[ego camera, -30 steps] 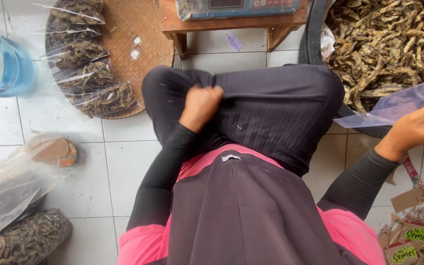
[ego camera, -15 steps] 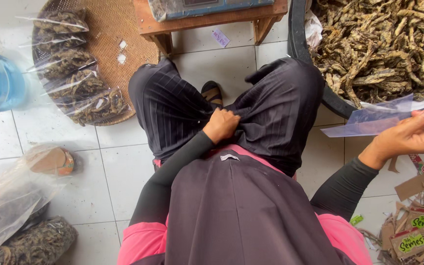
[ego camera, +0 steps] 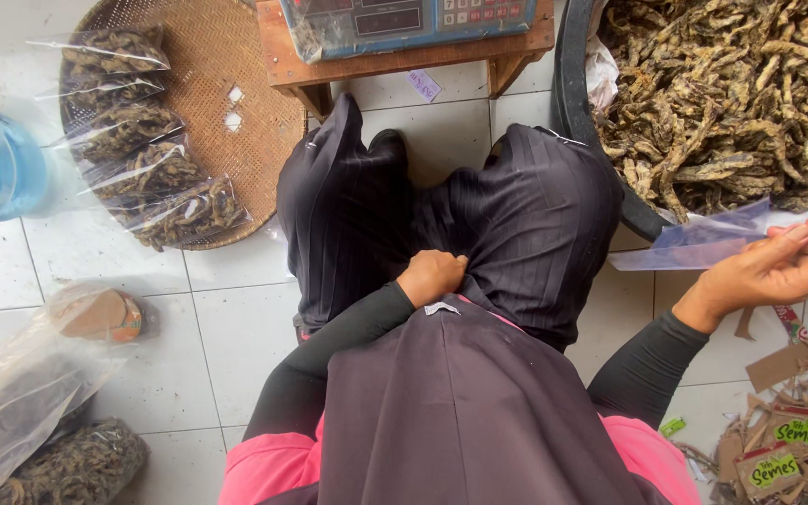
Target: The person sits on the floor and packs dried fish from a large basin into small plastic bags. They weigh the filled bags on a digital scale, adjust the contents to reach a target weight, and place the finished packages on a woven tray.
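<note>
A clear plastic bag [ego camera: 703, 245] was pinched flat between the thumb and fingertips [ego camera: 792, 236] of the right hand [ego camera: 767, 273], jutting leftward beside the black tub [ego camera: 574, 103] of dried fish. The left hand [ego camera: 430, 277] was closed on dark trouser fabric [ego camera: 516, 215].

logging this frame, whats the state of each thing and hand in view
right hand: fingers pinching a clear empty plastic bag
left hand: fist gripping the black striped trousers
round black tub: heaped with dried brown fish
round woven tray: carrying filled clear packets
blue digital scale: on a wooden stool, nothing visible on it
</note>
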